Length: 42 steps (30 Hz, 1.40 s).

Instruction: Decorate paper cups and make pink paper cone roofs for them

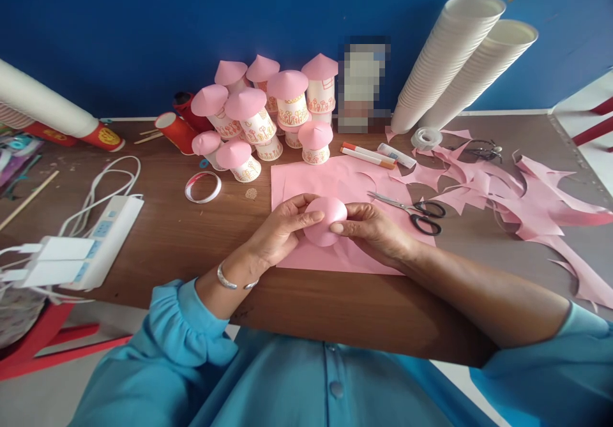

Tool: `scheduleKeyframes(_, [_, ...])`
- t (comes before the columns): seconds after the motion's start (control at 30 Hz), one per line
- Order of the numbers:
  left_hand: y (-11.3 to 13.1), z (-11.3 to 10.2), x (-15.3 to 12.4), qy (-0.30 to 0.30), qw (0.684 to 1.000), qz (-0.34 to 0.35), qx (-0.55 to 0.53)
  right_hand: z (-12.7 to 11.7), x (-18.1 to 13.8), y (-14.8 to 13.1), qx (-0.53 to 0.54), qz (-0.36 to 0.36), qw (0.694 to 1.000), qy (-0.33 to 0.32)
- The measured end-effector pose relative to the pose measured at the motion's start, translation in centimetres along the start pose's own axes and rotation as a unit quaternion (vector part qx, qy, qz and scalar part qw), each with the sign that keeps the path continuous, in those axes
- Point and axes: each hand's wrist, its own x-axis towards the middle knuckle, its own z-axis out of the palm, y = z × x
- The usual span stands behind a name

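Between my two hands is a small pink paper cone [326,226], held just above the pink paper sheets [297,258]. My left hand [287,226] grips its left side, thumb on top and fingers behind. On the right side, my right hand [376,229] pinches it between thumb and fingers. Black-handled scissors [414,211] lie on the sheets, right of my right hand. Behind my hands stand several decorated paper cups with pink cone roofs [287,98], drawn with red and yellow patterns.
Tall stacks of white paper cups [450,57] lean at the back right. Pink offcuts [541,203] spread over the right side. Markers [368,156], a glue stick [396,155] and clear tape [426,138] lie behind the sheets. A tape roll [203,187] and a power strip [110,242] are left.
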Motion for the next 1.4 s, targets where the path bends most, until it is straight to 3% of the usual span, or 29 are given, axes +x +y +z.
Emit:
scheduleKeyframes(0.2, [0.2, -0.2, 0.0, 0.020, 1.000, 0.007, -0.005, 0.1, 0.0, -0.2, 0.012, 0.008, 1.000, 0.015])
scheduleKeyframes(0.37, [0.7, -0.3, 0.0, 0.053, 0.997, 0.054, 0.009, -0.1, 0.1, -0.3, 0.052, 0.011, 0.997, 0.064])
scheduleKeyframes(0.67, [0.2, -0.6, 0.0, 0.014, 0.997, 0.070, 0.028, -0.4, 0.3, -0.2, 0.067, -0.007, 0.995, 0.074])
scheduleKeyframes(0.83, [0.2, -0.6, 0.2, 0.038, 0.997, 0.064, 0.009, -0.4, 0.3, -0.3, 0.079, -0.019, 0.994, 0.072])
scheduleKeyframes(1.1, [0.1, -0.6, 0.3, 0.066, 0.995, 0.074, 0.005, -0.4, 0.5, -0.3, 0.022, -0.023, 0.995, 0.089])
scheduleKeyframes(1.4, [1.8, -2.6, 0.5, 0.137, 0.974, 0.143, 0.106, -1.7, 0.5, 0.0, -0.103, -0.061, 0.986, 0.114])
